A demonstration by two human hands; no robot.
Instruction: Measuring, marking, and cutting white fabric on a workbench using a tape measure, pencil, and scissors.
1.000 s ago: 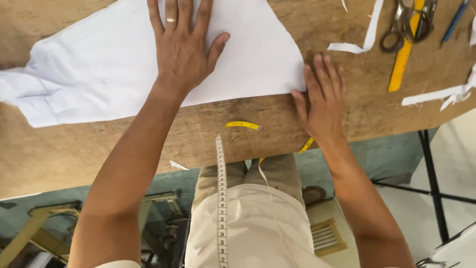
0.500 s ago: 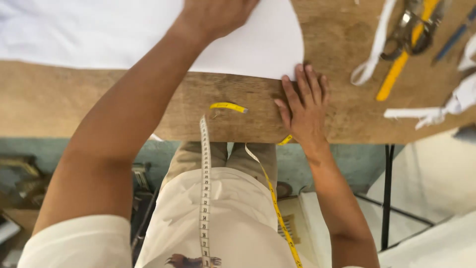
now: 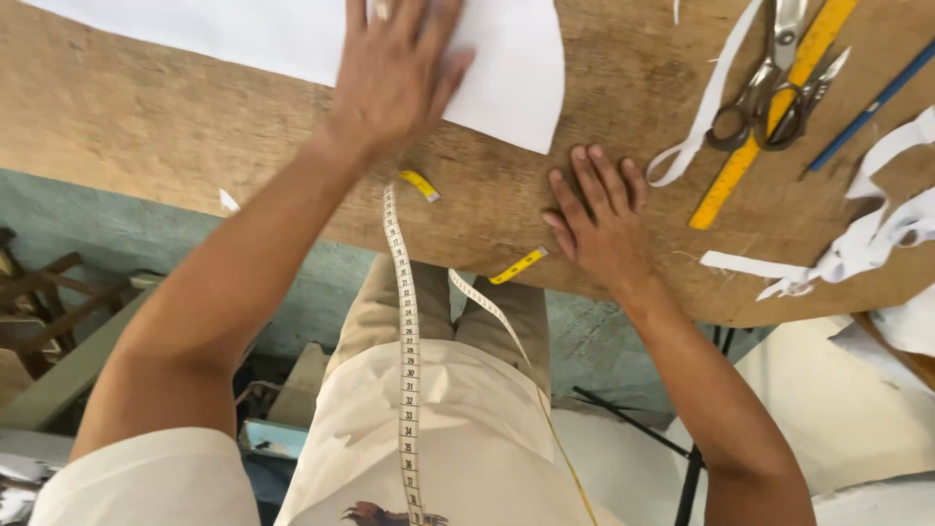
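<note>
Pressing left hand [image 3: 397, 73] flat, fingers spread, on white cloth [image 3: 506, 68]; resting right hand [image 3: 602, 229] open on wooden table [image 3: 195, 127], gripping nothing; scissors [image 3: 769, 88] lying on yellow ruler [image 3: 769, 112].

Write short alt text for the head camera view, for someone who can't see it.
Left hand presses flat on white fabric on a wooden table; right hand rests flat on the bare wood. A tape measure hangs from the person's neck; scissors and a yellow ruler lie to the right.

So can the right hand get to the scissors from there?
Probably yes: the right hand lies flat on the table, and only a white cloth strip lies between it and the scissors.
</note>
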